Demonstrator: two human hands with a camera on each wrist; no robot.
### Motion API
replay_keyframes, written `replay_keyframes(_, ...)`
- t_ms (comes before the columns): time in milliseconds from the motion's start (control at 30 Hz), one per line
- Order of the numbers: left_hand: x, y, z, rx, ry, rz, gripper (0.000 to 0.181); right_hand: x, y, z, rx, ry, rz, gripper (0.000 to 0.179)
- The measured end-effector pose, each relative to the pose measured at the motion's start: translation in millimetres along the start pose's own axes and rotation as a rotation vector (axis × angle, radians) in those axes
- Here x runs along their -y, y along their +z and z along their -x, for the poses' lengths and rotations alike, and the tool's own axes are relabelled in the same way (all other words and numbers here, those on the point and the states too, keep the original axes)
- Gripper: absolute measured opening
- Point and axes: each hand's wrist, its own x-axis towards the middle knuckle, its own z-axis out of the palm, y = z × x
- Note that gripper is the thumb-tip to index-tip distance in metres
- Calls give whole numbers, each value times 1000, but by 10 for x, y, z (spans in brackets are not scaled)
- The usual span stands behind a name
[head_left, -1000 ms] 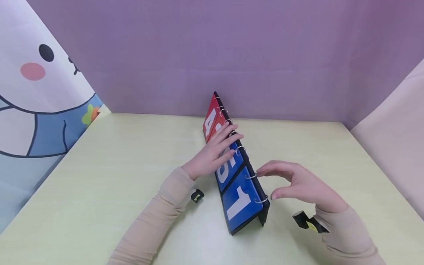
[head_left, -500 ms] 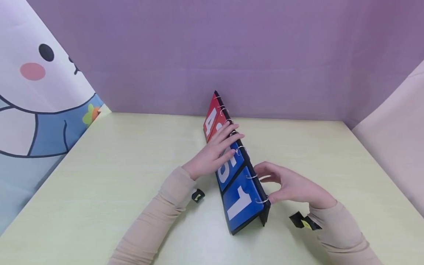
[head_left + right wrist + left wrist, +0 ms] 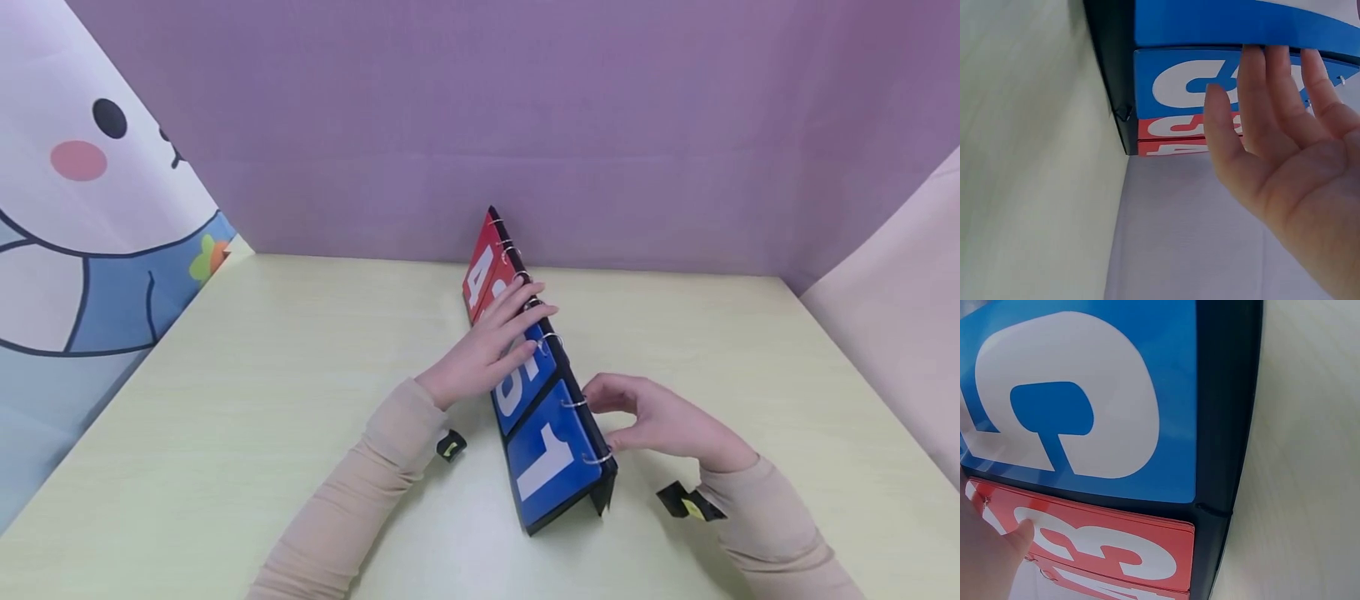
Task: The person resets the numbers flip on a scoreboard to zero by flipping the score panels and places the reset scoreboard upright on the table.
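Note:
A flip scoreboard (image 3: 543, 479) stands like a tent on the table, its blue and red number cards hung on metal rings along the black top edge. My left hand (image 3: 480, 350) rests across its ridge with fairly straight fingers, over the middle cards. In the left wrist view, the left thumb (image 3: 1019, 537) is by a red card (image 3: 1175, 540) marked 3. On the far right side, my right hand (image 3: 667, 425) is at the blue end card; in the right wrist view its fingertips touch the lower edge of a blue card (image 3: 1191, 25), thumb held apart.
The pale table (image 3: 315, 333) runs back to a purple backdrop (image 3: 480, 125). A cartoon-printed cloth (image 3: 45, 275) hangs on the left, a pale panel (image 3: 892, 275) on the right. Black camera straps (image 3: 450, 446) show at both wrists.
My right hand has moved left, from just beside the scoreboard into contact with its right side. The left hand stays on the ridge.

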Motion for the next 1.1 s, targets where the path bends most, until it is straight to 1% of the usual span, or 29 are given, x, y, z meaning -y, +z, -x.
replay_keyframes(233, -7, 1, 0, -1, -1, -1, 48, -46, -9, -1, 71, 39, -18, 31)
replay_keyframes(333, -10, -1, -1, 0, -2, -2, 48, -67, -11, -2, 118, 65, -20, 31)
replay_keyframes(467, -17, -3, 1, 5, -7, -1, 48, -94, -11, 3, 196, 129, -24, 39)
replay_keyframes(567, -16, -4, 6, 9, -11, -4, 48, -109, -14, 10, 226, 174, -11, 45)
replay_keyframes(667, -7, -9, 22, 9, -16, -3, 48, -129, -18, 5, 237, 181, 18, 42)
replay_keyframes(800, 5, -18, 42, 3, -13, 3, 47, -149, -62, 8, 249, 146, 50, 32)
replay_keyframes(867, 7, -18, 40, 1, -8, 4, 47, -146, -111, 34, 252, 140, 66, 28)
replay_keyframes(1000, 6, -19, 32, 1, -7, 4, 47, -122, -231, 114, 260, 160, 78, 22)
replay_keyframes(1100, 7, -18, 29, 9, -13, 9, 47, -110, -307, 169, 253, 156, 68, 18)
